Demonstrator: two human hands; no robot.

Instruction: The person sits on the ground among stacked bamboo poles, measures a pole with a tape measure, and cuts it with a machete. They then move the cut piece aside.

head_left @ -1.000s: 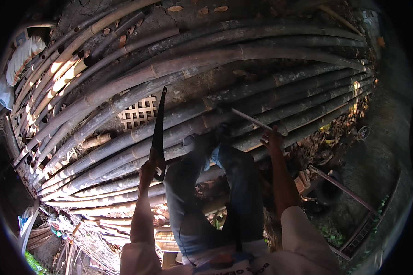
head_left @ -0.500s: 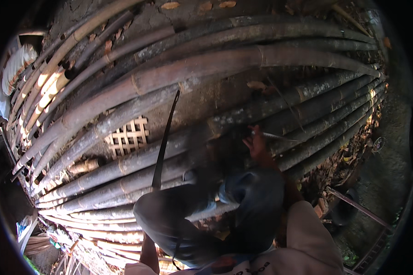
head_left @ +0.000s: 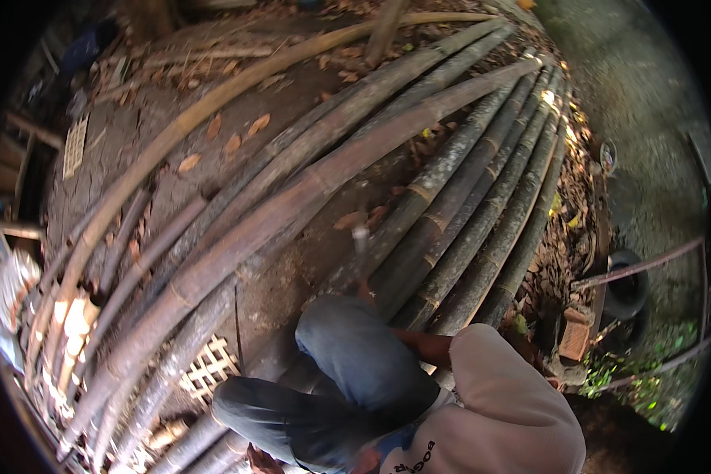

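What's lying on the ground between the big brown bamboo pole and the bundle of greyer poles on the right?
Head view: bare dark soil with a few dry leaves between the big brown pole and the grey poles.

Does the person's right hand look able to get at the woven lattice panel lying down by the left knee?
Probably not directly: the right forearm runs behind the raised knees, which sit between it and the lattice panel.

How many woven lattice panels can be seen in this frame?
2: one woven lattice panel lies between the bamboo poles by the person's knee, lower left; the other sits far upper left. More may be hidden.
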